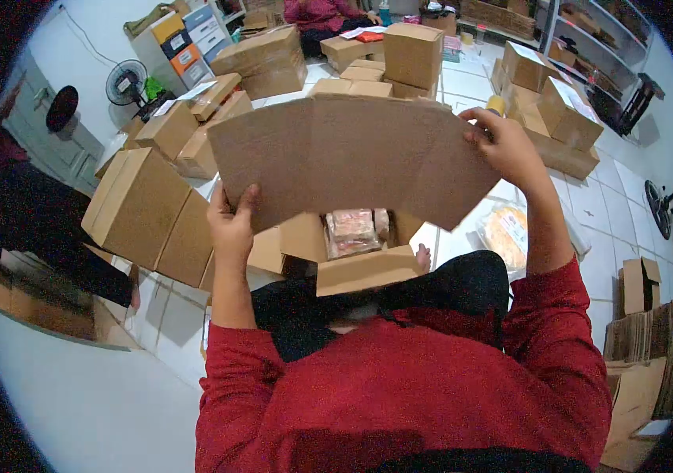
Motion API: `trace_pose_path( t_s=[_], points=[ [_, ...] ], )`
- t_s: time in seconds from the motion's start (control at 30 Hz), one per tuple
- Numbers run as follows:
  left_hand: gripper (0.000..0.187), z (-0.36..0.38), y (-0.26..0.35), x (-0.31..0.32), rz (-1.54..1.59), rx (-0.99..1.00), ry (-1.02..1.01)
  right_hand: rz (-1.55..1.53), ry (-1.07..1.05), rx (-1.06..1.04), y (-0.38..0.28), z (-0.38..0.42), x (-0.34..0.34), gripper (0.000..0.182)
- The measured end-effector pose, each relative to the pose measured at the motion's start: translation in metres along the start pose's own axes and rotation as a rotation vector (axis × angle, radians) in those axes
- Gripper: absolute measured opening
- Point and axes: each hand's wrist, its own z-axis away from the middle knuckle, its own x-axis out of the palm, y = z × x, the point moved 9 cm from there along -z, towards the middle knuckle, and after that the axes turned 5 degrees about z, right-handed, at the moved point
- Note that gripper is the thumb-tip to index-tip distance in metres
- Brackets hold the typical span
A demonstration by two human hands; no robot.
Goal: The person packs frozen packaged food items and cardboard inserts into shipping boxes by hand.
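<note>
A wide, flat piece of brown cardboard [360,154] with faint fold lines is held up in front of me. My left hand [232,219] grips its lower left corner between thumb and fingers. At its upper right edge, my right hand [496,142] pinches the sheet. Below and behind the cardboard, between my legs, stands an open carton [368,270] with its near flap folded outward. Inside it lie wrapped packages [352,229], partly hidden by the sheet.
Closed cartons stand at the left [128,209], behind the sheet [414,57] and at the right [569,114]. A tape-like roll [506,236] lies right. One person [329,14] sits at the back; another [53,221] stands left. Flattened cardboard [667,339] is stacked lower right.
</note>
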Motion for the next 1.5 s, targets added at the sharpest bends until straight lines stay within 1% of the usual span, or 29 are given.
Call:
trace_pose_path(
  t_s=[0.07, 0.1, 0.23, 0.3, 0.33, 0.4, 0.43, 0.47, 0.5, 0.53, 0.57, 0.6, 0.67, 0.7, 0.73, 0.77, 0.8, 0.87, 0.9, 0.93, 0.97, 1.0, 1.03, 1.13, 1.2, 1.23, 1.27, 1.33, 1.5],
  points=[
    [0.03, -0.003, -0.002, 0.003, 0.093, -0.082, -0.086, 0.06, 0.006, -0.087, -0.002, -0.006, 0.007, 0.032],
    [0.03, -0.003, 0.002, 0.002, 0.091, -0.082, -0.082, 0.122, 0.013, -0.164, -0.007, -0.007, 0.011, 0.036],
    [0.033, -0.006, 0.005, 0.005, 0.093, -0.155, -0.097, 0.174, 0.114, -0.273, -0.022, -0.012, 0.007, 0.044],
    [0.034, -0.008, 0.003, 0.0, 0.074, -0.151, -0.091, 0.048, -0.104, -0.117, -0.013, -0.021, 0.012, 0.044],
    [0.035, -0.009, 0.003, -0.006, 0.103, -0.112, -0.049, 0.047, -0.102, -0.114, -0.011, -0.022, 0.009, 0.044],
    [0.036, -0.008, 0.001, -0.012, 0.132, -0.075, -0.01, -0.062, -0.26, -0.115, -0.005, -0.02, 0.019, 0.038],
    [0.034, -0.005, 0.0, -0.014, 0.145, -0.065, 0.015, -0.077, -0.336, -0.091, 0.001, -0.021, 0.026, 0.028],
    [0.033, -0.003, -0.003, -0.016, 0.158, -0.058, 0.041, -0.078, -0.341, -0.086, 0.001, -0.02, 0.031, 0.028],
    [0.033, 0.0, -0.02, -0.014, 0.157, -0.069, 0.039, -0.061, -0.266, -0.124, -0.005, -0.021, 0.031, 0.026],
    [0.033, 0.004, -0.034, -0.009, 0.109, 0.036, -0.002, -0.044, -0.193, -0.162, -0.011, -0.02, 0.033, 0.026],
    [0.033, 0.01, -0.038, -0.003, 0.059, 0.138, -0.045, -0.013, -0.176, -0.117, -0.01, -0.02, 0.046, 0.026],
    [0.043, 0.018, -0.03, 0.019, -0.309, 0.185, -0.195, 0.019, -0.16, -0.074, -0.008, -0.019, 0.064, 0.026],
    [0.068, 0.036, -0.041, 0.041, -0.195, 0.087, -0.246, -0.152, -0.105, -0.009, -0.002, -0.012, 0.102, 0.026],
    [0.068, 0.043, -0.052, 0.043, -0.195, 0.078, -0.247, -0.182, -0.049, 0.037, -0.003, -0.004, 0.113, 0.026],
    [0.08, 0.052, -0.075, 0.051, -0.173, 0.014, -0.339, -0.211, 0.01, 0.082, -0.004, 0.004, 0.124, 0.028],
    [0.093, 0.059, -0.089, 0.059, -0.149, -0.051, -0.429, -0.245, 0.181, 0.027, -0.008, 0.011, 0.128, 0.03],
    [0.093, 0.059, -0.088, 0.058, -0.149, -0.057, -0.425, -0.298, 0.209, 0.002, -0.015, 0.017, 0.136, 0.032],
    [0.106, 0.068, -0.104, 0.072, -0.37, -0.202, -0.71, -0.423, 0.245, 0.127, -0.017, 0.032, 0.148, 0.04],
    [0.107, 0.066, -0.119, 0.075, -0.27, -0.264, -0.803, -0.423, 0.24, 0.127, -0.014, 0.033, 0.157, 0.04],
    [0.107, 0.065, -0.13, 0.073, -0.269, -0.269, -0.801, -0.429, 0.332, 0.043, -0.014, 0.036, 0.165, 0.045],
    [0.104, 0.062, -0.131, 0.072, -0.218, -0.365, -0.722, -0.434, 0.425, -0.043, -0.015, 0.039, 0.172, 0.051],
    [0.102, 0.06, -0.134, 0.072, -0.167, -0.46, -0.643, -0.435, 0.421, -0.044, -0.01, 0.041, 0.185, 0.051],
    [0.094, 0.055, -0.138, 0.072, -0.222, -0.371, -0.548, -0.375, 0.432, -0.095, -0.01, 0.044, 0.195, 0.053],
    [0.087, 0.063, -0.155, 0.077, -0.366, -0.269, -0.595, -0.312, 0.499, -0.179, -0.009, 0.055, 0.207, 0.055],
    [0.08, 0.065, -0.165, 0.074, -0.366, -0.252, -0.584, -0.382, 0.308, -0.131, 0.002, 0.055, 0.228, 0.055],
    [0.077, 0.068, -0.172, 0.075, -0.454, -0.24, -0.646, -0.302, 0.202, -0.062, 0.01, 0.055, 0.241, 0.057],
    [0.074, 0.071, -0.172, 0.078, -0.543, -0.229, -0.711, -0.301, 0.193, -0.066, 0.006, 0.056, 0.239, 0.057],
    [0.073, 0.074, -0.168, 0.079, -0.6, -0.238, -0.718, -0.022, -0.09, 0.019, 0.005, 0.057, 0.256, 0.057],
    [0.072, 0.084, -0.17, 0.081, -0.724, -0.271, -0.711, 0.142, -0.231, 0.042, -0.001, 0.058, 0.258, 0.058]
  ],
)
